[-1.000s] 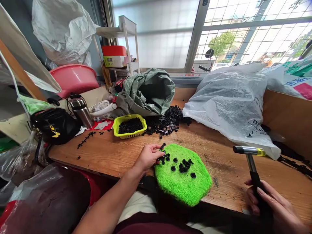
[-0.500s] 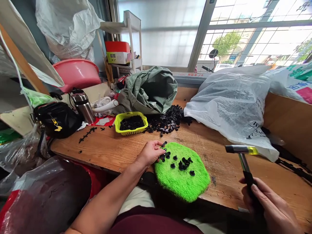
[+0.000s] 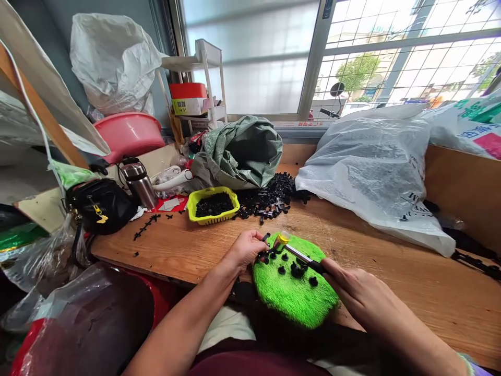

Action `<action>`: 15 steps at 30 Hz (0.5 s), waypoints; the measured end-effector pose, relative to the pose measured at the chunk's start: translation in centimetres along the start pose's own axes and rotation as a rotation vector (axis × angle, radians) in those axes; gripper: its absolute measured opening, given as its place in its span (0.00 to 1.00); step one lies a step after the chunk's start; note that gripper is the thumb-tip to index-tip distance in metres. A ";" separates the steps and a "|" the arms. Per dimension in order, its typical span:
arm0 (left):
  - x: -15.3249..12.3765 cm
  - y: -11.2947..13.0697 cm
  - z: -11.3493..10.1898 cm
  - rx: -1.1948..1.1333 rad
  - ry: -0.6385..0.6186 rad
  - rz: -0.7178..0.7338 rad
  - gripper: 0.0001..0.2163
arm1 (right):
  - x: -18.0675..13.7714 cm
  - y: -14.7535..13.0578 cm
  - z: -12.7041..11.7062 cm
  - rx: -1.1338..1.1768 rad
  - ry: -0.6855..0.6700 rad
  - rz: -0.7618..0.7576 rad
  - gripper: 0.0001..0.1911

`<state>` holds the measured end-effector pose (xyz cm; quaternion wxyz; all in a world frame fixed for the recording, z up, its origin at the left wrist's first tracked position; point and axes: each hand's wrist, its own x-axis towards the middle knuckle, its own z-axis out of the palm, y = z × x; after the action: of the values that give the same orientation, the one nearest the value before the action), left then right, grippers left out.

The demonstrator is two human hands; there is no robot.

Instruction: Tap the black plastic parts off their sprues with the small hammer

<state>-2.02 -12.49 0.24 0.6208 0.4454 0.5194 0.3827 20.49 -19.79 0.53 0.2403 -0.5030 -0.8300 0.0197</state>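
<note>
My left hand (image 3: 249,248) is closed in a pinch on a small black plastic part (image 3: 266,237) at the upper left edge of a fluffy green pad (image 3: 295,305). My right hand (image 3: 348,282) grips the black handle of a small mallet (image 3: 299,254). The mallet's head, with its yellow end up, is down beside my left fingertips, over the pad. Whether its lower face touches the black part is hidden. Several black knob-like plastic pieces (image 3: 298,270) lie loose on the pad.
A yellow basket (image 3: 213,220) of black bits stands beyond my left hand. Behind it, black parts (image 3: 276,196) spill near a green woven sack (image 3: 246,151). At the right lies a white plastic bag (image 3: 368,177); at the left, a black bag (image 3: 105,206) and a steel flask (image 3: 139,184).
My right hand has swung the mallet from the right, over the table, left and down to my left fingertips. My left hand still pinches its part. The view has shifted slightly.
</note>
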 end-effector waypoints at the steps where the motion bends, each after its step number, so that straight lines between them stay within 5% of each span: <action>1: 0.0 0.0 0.0 -0.015 0.000 0.000 0.07 | -0.1 0.0 -0.2 0.008 0.005 0.002 0.19; 15: 0.4 -0.9 -0.3 -0.171 -0.010 0.057 0.07 | -1.5 0.2 -0.6 0.166 0.044 0.061 0.18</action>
<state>-2.24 -12.33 -0.73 0.6478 0.4076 0.4688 0.4410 21.49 -21.04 0.41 0.2984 -0.5067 -0.8044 0.0845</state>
